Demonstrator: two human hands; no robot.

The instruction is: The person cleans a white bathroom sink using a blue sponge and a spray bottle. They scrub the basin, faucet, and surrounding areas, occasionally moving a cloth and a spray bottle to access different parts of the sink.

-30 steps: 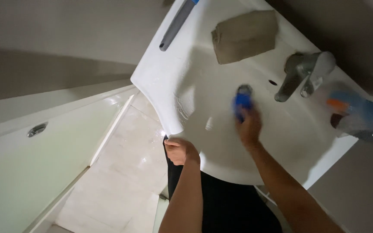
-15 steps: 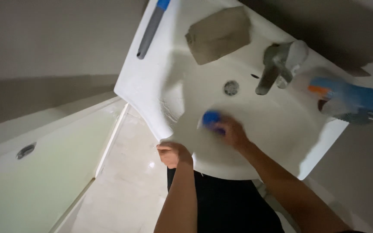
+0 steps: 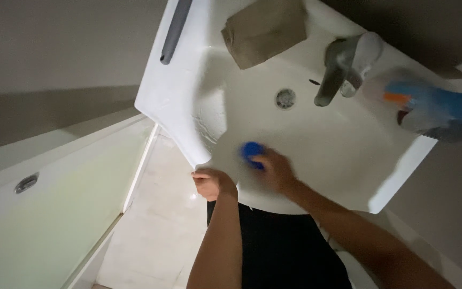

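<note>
The blue sponge (image 3: 251, 151) has moved from beside the drain (image 3: 285, 98) to the near wall of the white sink (image 3: 348, 160), gripped by the right hand (image 3: 276, 170). The left hand (image 3: 208, 183) still curls closed over the sink's front edge, so scrubbing now covers the front of the bowl.

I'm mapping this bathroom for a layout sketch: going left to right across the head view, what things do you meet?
Bathtub overflow cap → grey handle → left hand → blue sponge → drain → tap → spray bottle.
</note>
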